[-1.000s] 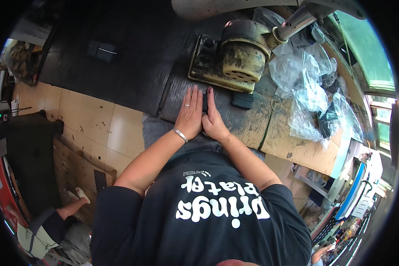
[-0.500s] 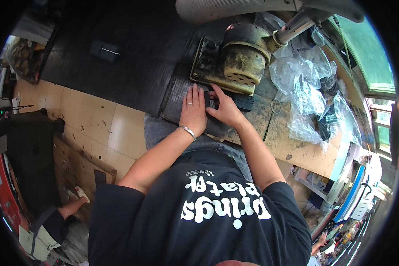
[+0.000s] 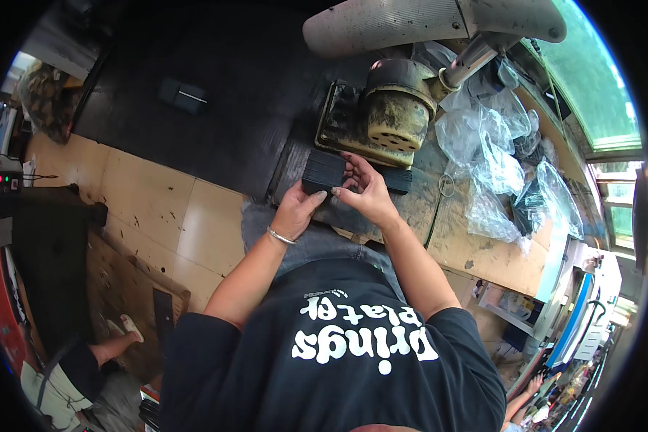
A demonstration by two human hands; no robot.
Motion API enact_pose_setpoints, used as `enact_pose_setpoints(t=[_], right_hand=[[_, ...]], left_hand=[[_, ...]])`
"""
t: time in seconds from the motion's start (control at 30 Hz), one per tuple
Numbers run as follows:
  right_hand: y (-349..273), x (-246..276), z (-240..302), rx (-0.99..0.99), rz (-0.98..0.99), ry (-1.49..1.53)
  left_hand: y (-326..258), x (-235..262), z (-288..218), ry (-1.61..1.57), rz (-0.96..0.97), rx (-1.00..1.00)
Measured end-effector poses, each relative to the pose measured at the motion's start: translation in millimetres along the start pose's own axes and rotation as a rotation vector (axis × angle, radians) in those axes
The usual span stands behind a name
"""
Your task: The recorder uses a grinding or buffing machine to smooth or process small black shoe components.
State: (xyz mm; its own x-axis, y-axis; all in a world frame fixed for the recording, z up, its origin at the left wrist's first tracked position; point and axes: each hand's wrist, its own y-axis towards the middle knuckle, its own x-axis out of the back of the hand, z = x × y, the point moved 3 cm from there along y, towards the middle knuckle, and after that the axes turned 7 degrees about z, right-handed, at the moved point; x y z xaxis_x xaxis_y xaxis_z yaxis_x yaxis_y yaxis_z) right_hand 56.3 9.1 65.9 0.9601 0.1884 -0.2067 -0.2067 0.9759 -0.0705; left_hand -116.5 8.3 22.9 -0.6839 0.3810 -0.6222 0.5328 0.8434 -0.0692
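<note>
A block-like stack of thin black pieces [image 3: 322, 171] is held between my two hands at the near edge of the dark work surface. My left hand [image 3: 297, 209] grips its near left corner, thumb along the front. On its right end, my right hand [image 3: 367, 191] is closed with thumb and fingers curled round it. What the pieces are I cannot make out. Just right of my right hand lies another black stack [image 3: 397, 180]. Directly beyond the hands stands a stained cream-coloured machine [image 3: 399, 119] with a round, perforated head over a flat base.
A grey jointed arm [image 3: 389, 25] hangs over the machine. Crumpled clear plastic bags [image 3: 486, 151] pile up on the right of the bench. A small dark block [image 3: 183, 96] lies on the black surface at far left. Another person's leg [image 3: 115, 345] shows at lower left.
My left hand was lying flat beside the right one; it has moved left and nearer and now grips the stack. The stack shows more fully between both hands. The view has shifted slightly.
</note>
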Motion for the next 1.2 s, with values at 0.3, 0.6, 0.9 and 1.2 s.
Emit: enact_pose_setpoints(t=[0.3, 0.6, 0.9, 1.2], right_hand=[[29, -21, 32, 0.007, -0.086, 0.006], [23, -22, 21, 0.242, -0.140, -0.518], [-23, -10, -51, 0.196, -0.090, -0.788], [-21, -8, -49, 0.199, -0.066, -0.775]], left_hand=[[26, -22, -44, -0.120, 0.001, -0.135], [85, 5, -77, -0.119, -0.022, -0.289], [145, -9, -120, 0.189, -0.004, -0.428], [161, -33, -129, 0.353, 0.006, -0.492]])
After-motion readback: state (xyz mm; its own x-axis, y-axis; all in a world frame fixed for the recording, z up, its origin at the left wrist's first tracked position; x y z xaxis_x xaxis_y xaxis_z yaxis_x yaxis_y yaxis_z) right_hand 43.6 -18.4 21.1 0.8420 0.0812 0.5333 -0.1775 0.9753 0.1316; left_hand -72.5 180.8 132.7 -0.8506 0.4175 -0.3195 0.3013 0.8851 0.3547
